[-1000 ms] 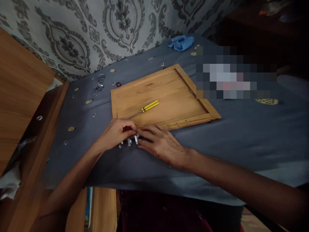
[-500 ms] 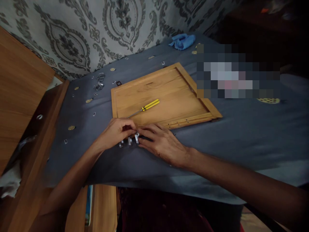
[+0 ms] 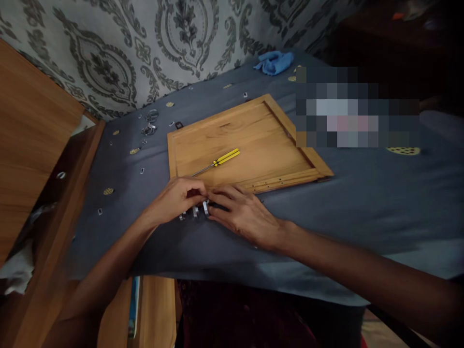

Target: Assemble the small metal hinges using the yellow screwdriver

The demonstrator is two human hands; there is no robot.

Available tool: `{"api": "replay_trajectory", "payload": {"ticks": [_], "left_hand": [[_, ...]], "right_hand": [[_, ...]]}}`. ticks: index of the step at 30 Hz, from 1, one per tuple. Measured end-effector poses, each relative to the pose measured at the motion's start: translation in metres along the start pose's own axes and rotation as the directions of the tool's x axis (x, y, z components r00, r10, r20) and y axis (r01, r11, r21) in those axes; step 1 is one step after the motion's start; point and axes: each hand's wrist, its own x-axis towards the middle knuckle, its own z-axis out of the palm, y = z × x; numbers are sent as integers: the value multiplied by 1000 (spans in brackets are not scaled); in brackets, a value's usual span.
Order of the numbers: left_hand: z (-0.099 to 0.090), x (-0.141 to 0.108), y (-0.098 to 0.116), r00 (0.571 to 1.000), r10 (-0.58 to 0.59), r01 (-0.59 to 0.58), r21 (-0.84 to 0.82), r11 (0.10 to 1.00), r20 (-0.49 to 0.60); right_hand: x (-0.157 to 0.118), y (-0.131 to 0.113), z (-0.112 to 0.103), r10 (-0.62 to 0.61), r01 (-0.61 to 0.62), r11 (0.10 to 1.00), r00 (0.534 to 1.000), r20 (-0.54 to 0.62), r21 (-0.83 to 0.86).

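A framed wooden panel (image 3: 232, 130) lies on the grey-blue bedsheet, and a yellow-handled screwdriver (image 3: 226, 157) rests on it. At the panel's near edge, several silver metal hooks (image 3: 206, 208) stick out toward me. My left hand (image 3: 177, 198) is closed in a pinch just above them, and whatever is between its fingertips is too small to make out. From the other side, my right hand (image 3: 250, 215) has its fingers closed around the end hook, with fingertips meeting those of the left. Both hands cover part of the panel's near edge.
Loose metal pieces (image 3: 149, 126) lie on the bedsheet (image 3: 123, 232) left of the panel. A crumpled blue cloth (image 3: 275, 63) sits toward the back. Wooden furniture (image 3: 36, 145) borders the left side, a patterned curtain or wall covering (image 3: 186, 34) the back.
Almost nothing has moved. The fingertips of both hands shift very slightly at the end hook; the panel and screwdriver stay put.
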Motion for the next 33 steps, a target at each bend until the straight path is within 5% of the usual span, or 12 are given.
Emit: {"api": "replay_trajectory", "payload": {"ticks": [13, 21, 27, 33], "left_hand": [[-7, -2, 6, 998, -47, 46, 10, 999, 49], [-12, -21, -2, 992, -77, 79, 11, 997, -99], [10, -46, -3, 961, -114, 122, 18, 992, -250], [34, -49, 1, 954, -63, 110, 148, 983, -292]], "right_hand": [[1, 0, 0, -24, 23, 1000, 999, -36, -15], [1, -1, -2, -19, 19, 1000, 1000, -18, -23], [1, -1, -1, -9, 9, 1000, 1000, -6, -19], [0, -1, 1, -31, 30, 999, 998, -63, -11]]}}
